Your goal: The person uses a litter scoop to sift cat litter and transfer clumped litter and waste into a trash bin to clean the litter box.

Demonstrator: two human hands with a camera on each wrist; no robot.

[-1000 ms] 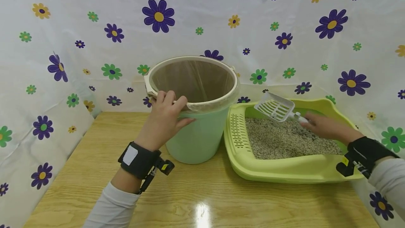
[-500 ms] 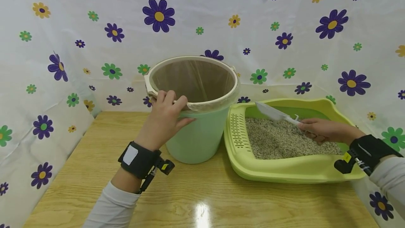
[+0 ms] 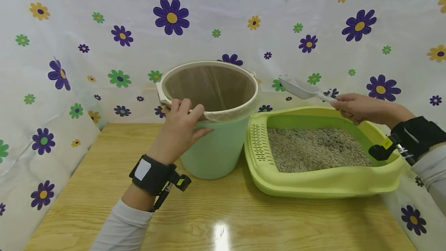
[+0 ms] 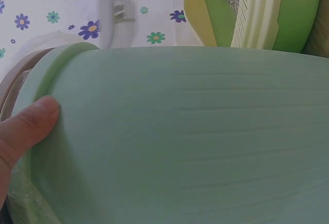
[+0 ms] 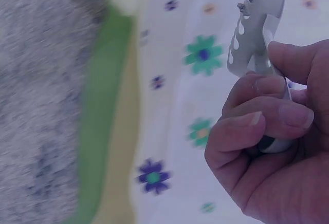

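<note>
In the head view my left hand (image 3: 181,127) grips the cream rim of a mint-green trash bin (image 3: 216,150) lined with a clear bag. Its thumb (image 4: 33,124) lies against the bin's outer wall in the left wrist view. My right hand (image 3: 367,107) holds a white slotted litter scoop (image 3: 302,89) by its handle, raised above the back of the yellow-green litter box (image 3: 313,183). Fingers curl round the handle in the right wrist view, and small grey bits show on the scoop (image 5: 257,34). The bin's floor is hidden.
Grey-brown litter (image 3: 299,154) fills the box, with darker clumps (image 3: 331,140) toward its right side. The box stands close to the bin's right side on a wooden table (image 3: 195,220). A flower-print sheet (image 3: 139,57) hangs behind and at both sides.
My right hand has lifted the scoop up out of the litter box's level, after turning it over from a slots-facing view to a side-on one. The left hand stays on the bin rim.
</note>
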